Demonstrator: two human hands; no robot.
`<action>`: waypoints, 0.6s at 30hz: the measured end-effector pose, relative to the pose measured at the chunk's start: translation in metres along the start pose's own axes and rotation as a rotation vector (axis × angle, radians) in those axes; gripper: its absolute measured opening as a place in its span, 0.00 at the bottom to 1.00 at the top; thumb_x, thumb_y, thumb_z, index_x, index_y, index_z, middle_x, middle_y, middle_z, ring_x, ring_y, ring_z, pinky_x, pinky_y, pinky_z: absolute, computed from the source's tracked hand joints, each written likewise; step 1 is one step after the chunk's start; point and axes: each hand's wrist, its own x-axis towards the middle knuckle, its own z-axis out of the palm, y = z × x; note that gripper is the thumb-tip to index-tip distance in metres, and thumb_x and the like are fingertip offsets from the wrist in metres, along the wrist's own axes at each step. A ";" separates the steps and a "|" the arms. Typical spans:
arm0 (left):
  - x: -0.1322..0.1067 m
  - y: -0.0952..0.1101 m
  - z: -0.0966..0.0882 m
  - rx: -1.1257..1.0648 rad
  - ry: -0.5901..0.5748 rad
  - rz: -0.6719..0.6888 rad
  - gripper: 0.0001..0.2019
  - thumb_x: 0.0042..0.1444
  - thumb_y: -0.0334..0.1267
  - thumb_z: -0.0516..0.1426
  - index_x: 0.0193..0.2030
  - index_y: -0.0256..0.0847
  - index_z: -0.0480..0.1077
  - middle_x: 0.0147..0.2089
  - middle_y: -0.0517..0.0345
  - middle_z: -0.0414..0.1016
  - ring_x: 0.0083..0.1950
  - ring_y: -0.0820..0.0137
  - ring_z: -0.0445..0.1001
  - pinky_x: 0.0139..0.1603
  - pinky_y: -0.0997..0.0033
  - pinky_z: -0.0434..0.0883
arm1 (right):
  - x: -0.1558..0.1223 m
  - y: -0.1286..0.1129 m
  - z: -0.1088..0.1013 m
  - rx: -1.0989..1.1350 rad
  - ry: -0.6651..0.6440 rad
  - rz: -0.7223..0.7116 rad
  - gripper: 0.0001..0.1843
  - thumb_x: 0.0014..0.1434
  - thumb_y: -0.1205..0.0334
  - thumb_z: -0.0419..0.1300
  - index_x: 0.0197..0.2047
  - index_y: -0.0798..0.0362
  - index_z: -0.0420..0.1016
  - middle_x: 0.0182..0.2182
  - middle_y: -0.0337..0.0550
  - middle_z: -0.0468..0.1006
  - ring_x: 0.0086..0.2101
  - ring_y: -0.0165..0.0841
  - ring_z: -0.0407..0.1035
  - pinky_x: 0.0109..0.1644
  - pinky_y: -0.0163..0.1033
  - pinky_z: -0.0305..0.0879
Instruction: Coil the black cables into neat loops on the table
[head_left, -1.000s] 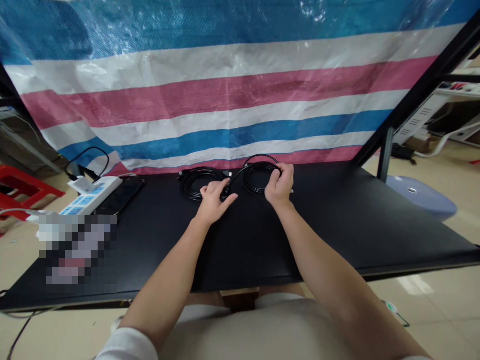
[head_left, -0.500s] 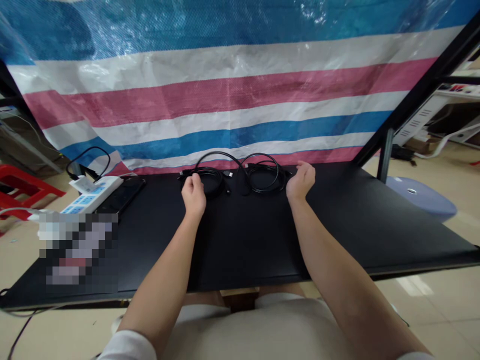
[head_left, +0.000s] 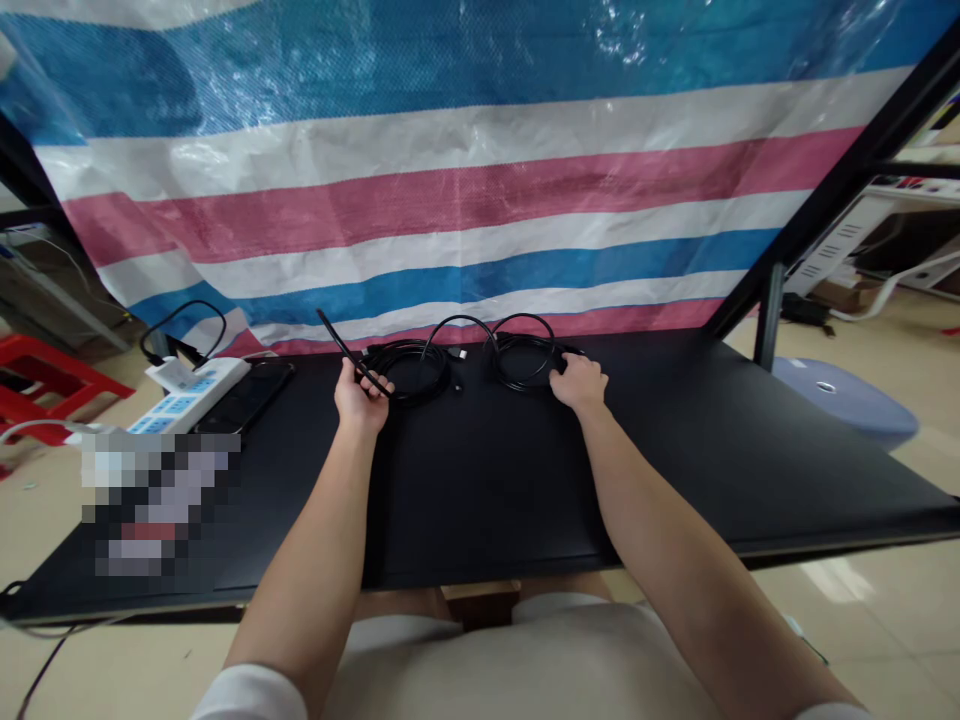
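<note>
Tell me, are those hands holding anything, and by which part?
The left hand grips a loose strand of the left cable coil, its end sticking up. The right hand lies on the right cable coil; a grip cannot be told.

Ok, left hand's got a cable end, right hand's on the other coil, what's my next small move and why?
Probably draw the left hand toward you, easing the cable end off the left coil, right hand pressing the right coil down. The coils lie close, a loop arching between them, so one could drag the other.
</note>
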 end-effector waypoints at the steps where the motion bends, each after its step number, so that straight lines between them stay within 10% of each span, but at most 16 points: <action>1: -0.002 0.000 0.001 -0.009 -0.003 -0.011 0.23 0.66 0.46 0.42 0.18 0.42 0.49 0.13 0.70 0.40 0.12 0.79 0.44 0.14 0.79 0.50 | -0.001 0.000 -0.001 0.003 0.013 0.007 0.15 0.44 0.66 0.59 0.38 0.51 0.74 0.42 0.54 0.76 0.46 0.49 0.65 0.50 0.58 0.61; 7: -0.003 0.003 0.000 -0.085 -0.034 -0.041 0.23 0.67 0.43 0.40 0.19 0.41 0.52 0.13 0.70 0.42 0.12 0.80 0.44 0.14 0.80 0.49 | 0.000 -0.006 -0.011 0.245 0.159 0.149 0.04 0.49 0.66 0.53 0.30 0.51 0.67 0.32 0.50 0.73 0.41 0.43 0.67 0.49 0.52 0.63; 18: 0.019 0.022 -0.023 -0.108 0.236 0.120 0.19 0.65 0.40 0.41 0.21 0.43 0.46 0.14 0.71 0.41 0.11 0.80 0.43 0.14 0.80 0.49 | 0.012 -0.006 -0.045 1.561 0.354 0.656 0.12 0.60 0.63 0.36 0.25 0.49 0.40 0.16 0.27 0.42 0.13 0.24 0.43 0.16 0.30 0.47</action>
